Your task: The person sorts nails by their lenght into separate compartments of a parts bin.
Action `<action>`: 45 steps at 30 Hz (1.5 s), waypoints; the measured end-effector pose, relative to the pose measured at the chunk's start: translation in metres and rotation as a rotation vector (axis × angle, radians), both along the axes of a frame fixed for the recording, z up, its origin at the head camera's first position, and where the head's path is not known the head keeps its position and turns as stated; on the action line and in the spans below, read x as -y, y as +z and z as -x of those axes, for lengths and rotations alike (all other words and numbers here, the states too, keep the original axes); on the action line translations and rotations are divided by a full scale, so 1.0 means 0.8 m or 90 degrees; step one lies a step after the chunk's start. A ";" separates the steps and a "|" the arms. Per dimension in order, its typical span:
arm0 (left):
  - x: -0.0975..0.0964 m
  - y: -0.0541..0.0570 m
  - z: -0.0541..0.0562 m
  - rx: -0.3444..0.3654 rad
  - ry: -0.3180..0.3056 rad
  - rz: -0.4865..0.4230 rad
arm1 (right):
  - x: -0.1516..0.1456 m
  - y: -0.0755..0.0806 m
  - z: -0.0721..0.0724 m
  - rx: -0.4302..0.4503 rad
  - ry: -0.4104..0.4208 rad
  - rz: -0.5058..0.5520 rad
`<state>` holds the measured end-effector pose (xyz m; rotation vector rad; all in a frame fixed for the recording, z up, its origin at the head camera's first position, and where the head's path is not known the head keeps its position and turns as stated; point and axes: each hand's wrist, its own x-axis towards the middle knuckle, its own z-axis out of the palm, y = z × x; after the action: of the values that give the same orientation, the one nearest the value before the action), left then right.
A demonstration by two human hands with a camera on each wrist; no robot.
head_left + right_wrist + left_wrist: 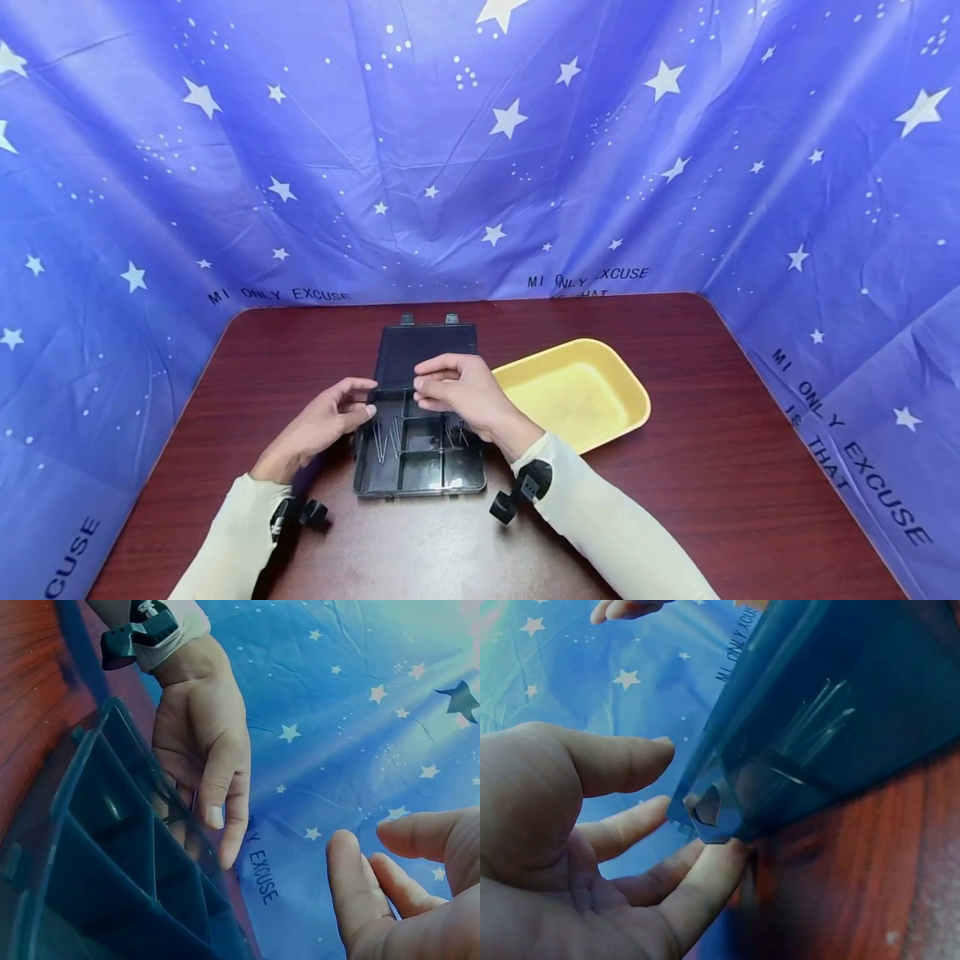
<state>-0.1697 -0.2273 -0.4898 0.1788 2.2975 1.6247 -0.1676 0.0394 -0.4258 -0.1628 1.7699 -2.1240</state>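
A dark, see-through compartment box point(422, 483) lies on the table, its lid point(426, 350) folded back. Thin metal pieces like nails point(395, 437) lean in the long left compartment, and a few more point(462, 433) are in a right one. My left hand point(311, 429) is at the box's left side; in the left wrist view its fingertips point(731, 851) touch the box's corner, thumb held apart. My right hand point(480, 404) hovers over the back right of the box. Its thumb and fingers point(346, 881) are loosely bent and apart, with nothing visible between them.
A yellow plastic bin point(577, 400) stands right beside the box, partly behind my right wrist. The reddish-brown table point(712, 483) meets a blue star-printed cloth point(420, 150) at its back and sides. Small black cameras point(532, 481) are strapped to both wrists.
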 end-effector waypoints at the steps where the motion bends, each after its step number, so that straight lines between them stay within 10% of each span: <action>1: -0.001 0.001 0.002 0.004 0.008 -0.003 | -0.001 0.000 -0.001 0.001 -0.007 0.003; 23: -0.007 -0.006 0.033 0.060 0.081 -0.104 | -0.014 -0.039 0.009 -0.033 -0.197 -0.137; 45: -0.014 -0.005 0.049 0.090 0.104 -0.162 | -0.023 -0.039 0.049 0.055 -0.170 -0.221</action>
<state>-0.2085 -0.2159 -0.4941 -0.0666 2.0417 1.9413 -0.2068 0.0577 -0.4569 0.2656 2.1720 -1.9128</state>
